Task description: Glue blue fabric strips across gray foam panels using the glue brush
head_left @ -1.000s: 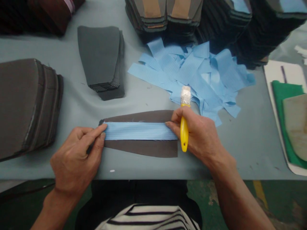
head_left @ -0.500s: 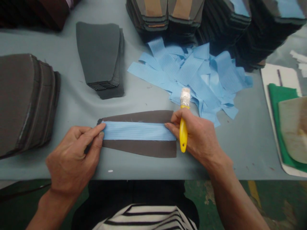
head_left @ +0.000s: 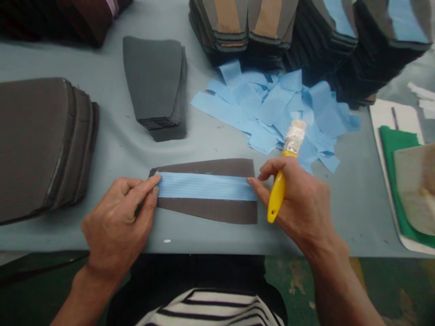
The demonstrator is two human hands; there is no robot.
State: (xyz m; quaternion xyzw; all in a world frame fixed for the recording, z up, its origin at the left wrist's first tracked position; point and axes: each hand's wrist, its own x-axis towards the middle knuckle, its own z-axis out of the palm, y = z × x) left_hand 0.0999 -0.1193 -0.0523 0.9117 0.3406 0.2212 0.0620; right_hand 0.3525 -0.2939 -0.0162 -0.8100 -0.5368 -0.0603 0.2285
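A light blue fabric strip (head_left: 205, 186) lies lengthwise along the middle of a tapered dark brown panel (head_left: 210, 213), which is flat on the table near its front edge. At the narrow left end, my left hand (head_left: 122, 217) pinches the strip's end between thumb and forefinger. My right hand (head_left: 301, 199) carries a paintbrush (head_left: 277, 192) with a yellow handle, its pale bristles pointing up and away. The thumb of that hand touches the strip's upper right corner, with the forefinger raised a little off it.
Beyond the panel is a loose heap of blue strips (head_left: 265, 104). A stack of dark grey panels (head_left: 154, 81) stands left of it, and brown padded pieces (head_left: 32, 145) at far left. Taller stacks (head_left: 234, 20) line the back. At right lies a white board (head_left: 380, 111) with green cloth (head_left: 397, 136).
My right hand has shifted right against the panel, and its fingers have parted from the strip's end except the thumb. The brush now tilts rightward. The whole view has shifted slightly.
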